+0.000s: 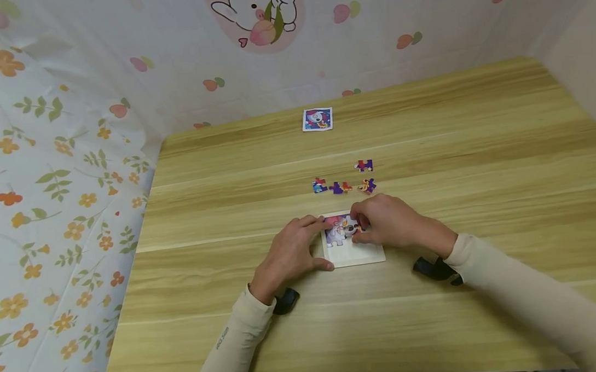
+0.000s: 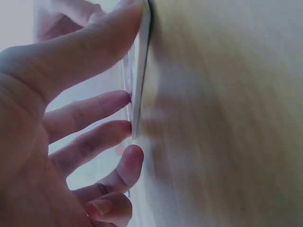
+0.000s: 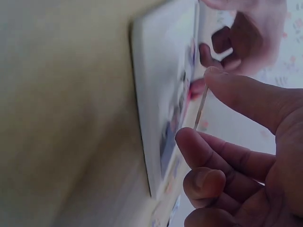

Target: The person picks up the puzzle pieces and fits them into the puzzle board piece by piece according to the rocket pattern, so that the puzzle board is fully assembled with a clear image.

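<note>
A white puzzle tray lies on the table with several joined jigsaw pieces along its far left part. My left hand rests at the tray's left side. Its thumb touches near the close left corner, and its mostly straight fingers touch the far left part. Over the tray's far right part, my right hand pinches a puzzle piece between thumb and finger. That piece appears thin and edge-on in the right wrist view, standing above the tray; its picture is hidden there.
Loose puzzle pieces lie beyond the tray, among them a purple and red one and a purple and orange one. Farther back is a small picture card. The wooden table meets patterned curtains at the back and left.
</note>
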